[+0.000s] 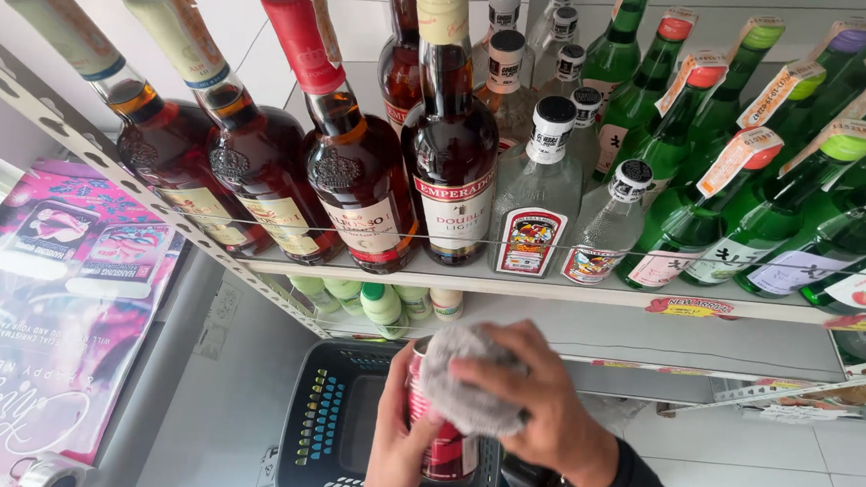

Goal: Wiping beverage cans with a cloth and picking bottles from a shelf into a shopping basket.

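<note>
A white metal shelf (591, 288) with a perforated slanted upright (79, 142) stands against a white tiled wall (264, 58). Along its front edge stand dark amber glass bottles (347, 178), clear glass bottles (538, 195) and green glass bottles (695, 214). A pink glossy poster (33, 319) hangs at the left. Pale floor tiles (769, 475) lie below, evenly lit.

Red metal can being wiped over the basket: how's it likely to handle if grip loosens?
The red metal can looks smooth and glossy, so probably slippery. It is cylindrical, so likely to roll if laid down. The left hand wraps its side while the right hand presses a grey cloth on top.
</note>
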